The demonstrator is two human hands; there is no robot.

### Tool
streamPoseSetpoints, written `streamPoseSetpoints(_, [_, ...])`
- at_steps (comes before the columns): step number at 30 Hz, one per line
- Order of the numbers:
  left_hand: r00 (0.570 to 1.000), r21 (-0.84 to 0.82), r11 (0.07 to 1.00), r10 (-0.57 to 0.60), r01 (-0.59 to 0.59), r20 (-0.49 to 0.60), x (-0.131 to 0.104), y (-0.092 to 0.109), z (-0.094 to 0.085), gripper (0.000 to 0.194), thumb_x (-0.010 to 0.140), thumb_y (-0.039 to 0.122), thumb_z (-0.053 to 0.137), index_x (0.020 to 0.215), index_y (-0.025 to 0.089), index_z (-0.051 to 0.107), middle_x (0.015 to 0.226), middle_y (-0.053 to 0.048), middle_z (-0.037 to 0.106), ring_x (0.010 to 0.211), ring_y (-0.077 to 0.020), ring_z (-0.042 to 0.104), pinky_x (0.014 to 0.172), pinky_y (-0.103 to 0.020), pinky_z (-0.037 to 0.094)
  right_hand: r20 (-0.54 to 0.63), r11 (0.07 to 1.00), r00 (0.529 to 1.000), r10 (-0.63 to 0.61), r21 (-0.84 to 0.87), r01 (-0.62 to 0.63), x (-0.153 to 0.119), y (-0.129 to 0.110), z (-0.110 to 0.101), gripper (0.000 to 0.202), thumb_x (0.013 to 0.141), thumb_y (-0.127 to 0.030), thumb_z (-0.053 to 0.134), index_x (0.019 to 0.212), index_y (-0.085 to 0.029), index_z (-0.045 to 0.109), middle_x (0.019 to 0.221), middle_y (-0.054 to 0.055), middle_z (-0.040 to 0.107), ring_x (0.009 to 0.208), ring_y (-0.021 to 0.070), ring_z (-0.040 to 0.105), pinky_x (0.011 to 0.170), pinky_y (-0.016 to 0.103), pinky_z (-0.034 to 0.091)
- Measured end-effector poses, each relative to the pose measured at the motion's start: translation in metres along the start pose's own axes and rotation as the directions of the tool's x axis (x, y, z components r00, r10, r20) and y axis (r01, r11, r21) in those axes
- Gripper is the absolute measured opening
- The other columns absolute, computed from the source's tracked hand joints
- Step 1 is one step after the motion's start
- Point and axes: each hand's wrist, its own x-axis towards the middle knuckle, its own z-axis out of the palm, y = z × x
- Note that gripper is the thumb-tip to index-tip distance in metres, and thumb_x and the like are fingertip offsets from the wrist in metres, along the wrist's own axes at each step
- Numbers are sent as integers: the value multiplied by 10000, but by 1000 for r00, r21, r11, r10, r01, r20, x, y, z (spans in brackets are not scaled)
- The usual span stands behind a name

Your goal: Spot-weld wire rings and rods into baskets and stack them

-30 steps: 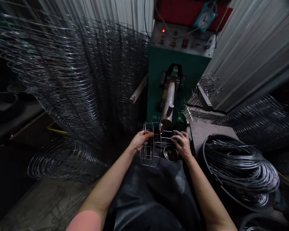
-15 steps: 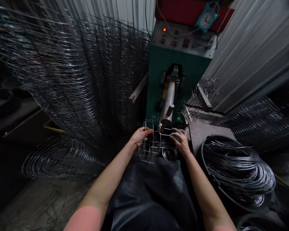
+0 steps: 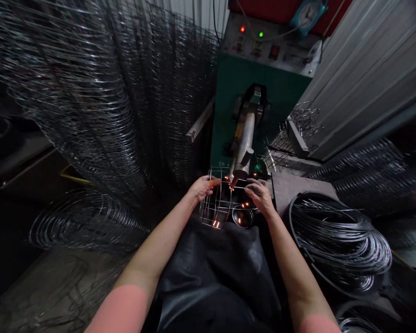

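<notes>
My left hand (image 3: 201, 188) is closed on the upper left side of a small wire basket frame (image 3: 217, 203), with something orange on a finger or between the fingers. My right hand (image 3: 260, 194) pinches the right ends of thin wires that run across to the frame. Between both hands, the wires meet the tip under the thick metal arm of a spot welder (image 3: 244, 143), and orange sparks fly from that point. A round metal bowl (image 3: 242, 217) sits just below. A dark apron (image 3: 215, 273) covers my lap.
Tall stacks of wire rings (image 3: 100, 106) rise on the left. At right, a black tub (image 3: 294, 231) holds coiled wire (image 3: 346, 245). Wire pieces (image 3: 280, 143) lie beside the green machine housing (image 3: 225, 97). A blue-framed clock (image 3: 307, 16) hangs above.
Sparks have appeared at the welder tip, and a green light now shines beside the red one. Both hands keep their hold on the wire. My view has shifted slightly.
</notes>
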Motion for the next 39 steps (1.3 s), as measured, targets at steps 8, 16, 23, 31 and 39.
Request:
streamPoseSetpoints(8, [998,32,999,-1,-1,61,-16,0,-3,471,393,335,850,652,141,509,544,64,468,410,-7,296,368,-147,160,7,1000,1000,-23,13,23,-11,-18,-5,228,819,-418,563,732,-247,686,1053,42,652,964,270,449,870,452,396])
streamPoseSetpoints(16, [990,12,1000,16,-18,140,-103,-13,-42,400,498,336,815,711,130,546,564,69,435,430,-13,316,373,-144,196,-60,891,939,340,342,-300,-89,-35,-65,326,803,-449,579,1043,-239,648,1113,67,621,1031,251,549,936,431,396])
streamPoseSetpoints(23, [993,-56,998,-31,38,113,-139,-19,-36,407,490,303,828,665,135,502,562,61,439,421,-8,301,346,-134,148,31,743,857,514,483,-463,-133,-30,-74,449,750,-491,620,1115,-229,610,1095,58,639,1033,247,562,911,385,423])
streamPoseSetpoints(31, [995,-82,996,-38,46,97,-131,-24,-27,384,499,248,829,676,127,511,589,49,466,402,4,311,319,-109,169,172,766,885,432,448,-461,-107,-49,-56,363,660,-494,672,852,-187,700,813,38,675,795,209,595,750,323,451])
streamPoseSetpoints(39, [979,-345,921,-135,182,155,-138,12,-62,84,823,117,516,753,82,547,640,-29,530,360,9,297,260,-73,168,431,497,863,264,706,-505,-111,-72,-99,400,649,-475,715,916,-178,677,578,8,562,486,115,457,480,248,341])
